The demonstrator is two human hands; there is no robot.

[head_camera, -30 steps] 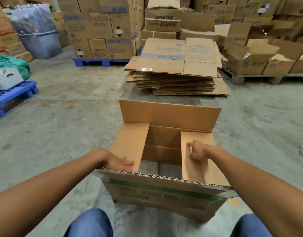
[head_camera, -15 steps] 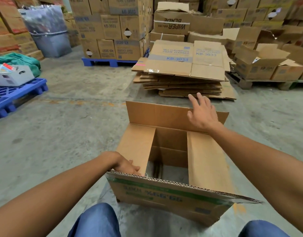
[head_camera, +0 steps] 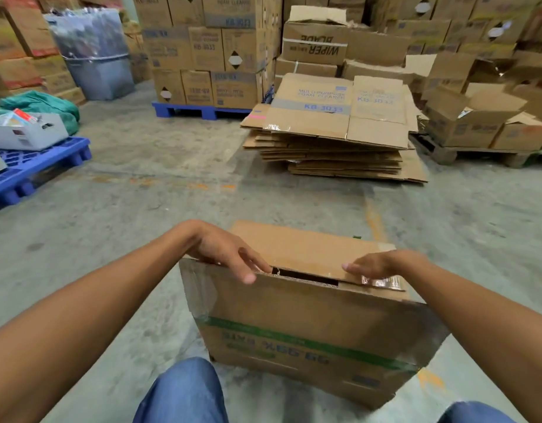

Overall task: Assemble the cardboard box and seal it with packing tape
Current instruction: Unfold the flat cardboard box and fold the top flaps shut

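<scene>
Both arms extend forward. Left hand (head_camera: 224, 253) and right hand (head_camera: 382, 265) lie flat, fingers loose, on the box (head_camera: 309, 325) flaps. Neither grips.

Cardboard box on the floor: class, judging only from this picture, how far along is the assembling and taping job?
Done: the cardboard box stands erected, its far flap folded down over the top. In hand: the left hand and right hand press the near flap towards it; a dark gap remains at the seam. Left: closing that gap and taping. No tape roll is visible.
</scene>
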